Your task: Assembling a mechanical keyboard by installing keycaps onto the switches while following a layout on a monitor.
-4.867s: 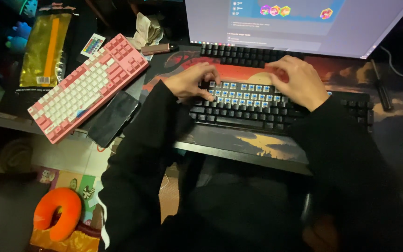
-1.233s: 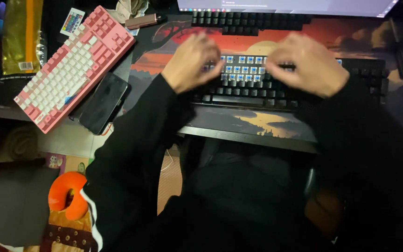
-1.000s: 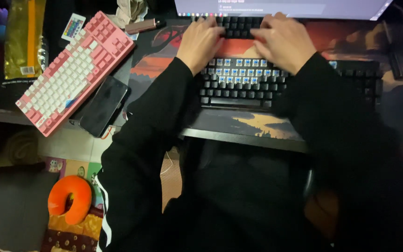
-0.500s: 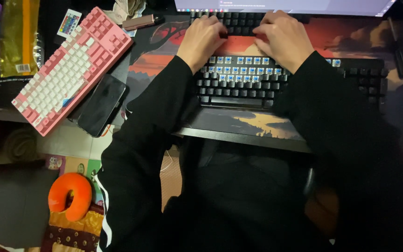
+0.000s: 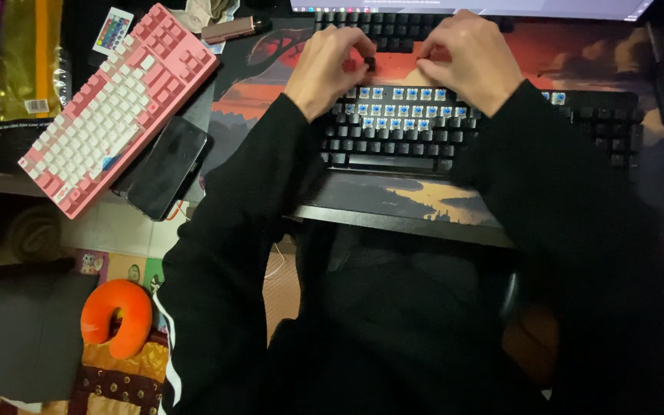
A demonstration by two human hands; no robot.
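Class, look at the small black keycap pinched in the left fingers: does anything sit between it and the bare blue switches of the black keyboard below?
Nothing visible does. The left hand holds the keycap just above the black keyboard, with the right hand beside it.

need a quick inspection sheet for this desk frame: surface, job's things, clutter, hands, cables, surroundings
Surface: desk mat with red sunset print, over a dark desk.
Job's things: black keyboard with several keycaps off, blue switches showing; small black keycap at the fingers.
Clutter: pink keyboard lying askew; black phone beside it; small remote; yellow packet.
Hands: left hand pinches the keycap; right hand close beside it, grip unclear.
Cables: thin white cable below the desk edge.
Surroundings: orange neck pillow on the floor; lit screen at top.
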